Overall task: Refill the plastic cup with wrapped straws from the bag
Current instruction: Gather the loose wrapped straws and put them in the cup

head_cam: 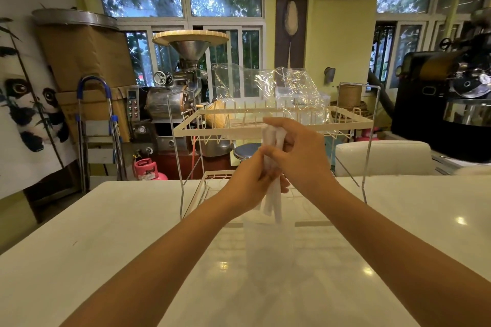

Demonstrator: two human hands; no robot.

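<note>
A bundle of white paper-wrapped straws [272, 202] stands upright between both hands above the white counter. My left hand [248, 186] grips the bundle low down and my right hand [297, 151] holds its upper part. Directly below the straws stands a clear plastic cup [268, 249], faint and nearly see-through; the straws' lower ends hang just above or at its rim. A crumpled clear plastic bag [271, 90] lies on the top shelf of the wire rack [353, 125] behind my hands.
The white wire rack stands on the white counter [106, 247], its thin metal legs either side of my hands. Behind the counter are coffee roasting machines, a pink gas cylinder [146, 170], a step ladder and a white chair [385, 156].
</note>
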